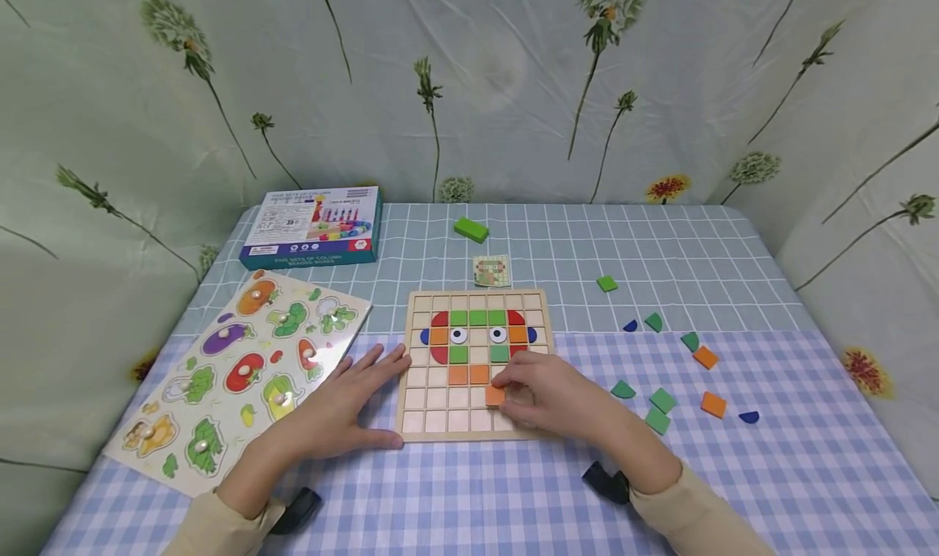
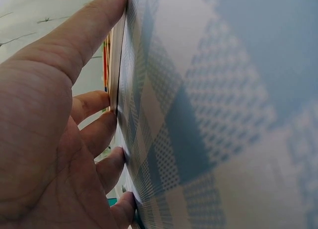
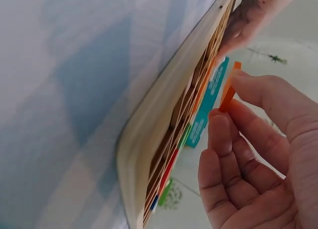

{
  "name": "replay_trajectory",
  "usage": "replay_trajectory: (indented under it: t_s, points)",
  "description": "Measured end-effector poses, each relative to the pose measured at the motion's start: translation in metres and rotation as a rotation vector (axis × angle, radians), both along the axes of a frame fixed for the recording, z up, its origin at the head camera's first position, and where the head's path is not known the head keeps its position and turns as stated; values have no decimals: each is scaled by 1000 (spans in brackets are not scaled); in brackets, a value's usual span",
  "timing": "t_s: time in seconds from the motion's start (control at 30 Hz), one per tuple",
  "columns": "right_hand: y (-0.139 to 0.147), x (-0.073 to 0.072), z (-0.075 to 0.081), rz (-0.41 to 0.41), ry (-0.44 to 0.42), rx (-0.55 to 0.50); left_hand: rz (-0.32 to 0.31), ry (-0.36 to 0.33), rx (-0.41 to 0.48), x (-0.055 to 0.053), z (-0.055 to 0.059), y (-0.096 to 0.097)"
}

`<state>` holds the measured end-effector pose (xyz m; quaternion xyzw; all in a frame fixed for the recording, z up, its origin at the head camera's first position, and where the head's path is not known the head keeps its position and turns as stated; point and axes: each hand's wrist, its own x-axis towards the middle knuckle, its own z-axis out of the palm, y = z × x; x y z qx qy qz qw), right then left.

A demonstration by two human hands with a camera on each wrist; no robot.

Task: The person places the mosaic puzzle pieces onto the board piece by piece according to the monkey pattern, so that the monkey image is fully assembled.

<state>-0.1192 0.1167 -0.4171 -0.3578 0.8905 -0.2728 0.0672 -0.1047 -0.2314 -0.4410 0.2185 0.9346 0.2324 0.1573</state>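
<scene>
A wooden grid board [image 1: 436, 422] lies flat, with a pattern of red, green, orange and blue pieces and two eye tiles in its upper cells. Over its lower middle, my right hand [image 1: 546, 389] pinches an orange square tile [image 1: 495, 396] between thumb and fingers. In the right wrist view this tile [image 3: 229, 92] is held on edge, apart from the board. My left hand [image 1: 345, 405] has its fingers spread, with fingertips and thumb touching the board's left edge. Two orange tiles [image 1: 468, 374] sit side by side just above the held one.
Loose green, orange and blue pieces [image 1: 713, 404] lie scattered to the right. Behind the board are a small pattern card [image 1: 491, 271] and a green block [image 1: 471, 229]. A vegetable peg puzzle [image 1: 293, 364] lies left, partly beneath the left forearm, with a boxed toy [image 1: 311, 226] behind it.
</scene>
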Motion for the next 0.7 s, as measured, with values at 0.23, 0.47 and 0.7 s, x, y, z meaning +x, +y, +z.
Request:
replay_trajectory:
  t_s: [0.23, 0.47, 0.7]
  points:
    - [-12, -5, -2, 44, 27, 56, -7, 3, -2, -1, -1, 0]
    - [-18, -9, -2, 60, 39, 97, -7, 2, 1, -1, -1, 0]
    - [-21, -12, -4, 79, 59, 121, -6, 6, -1, -1, -1, 1]
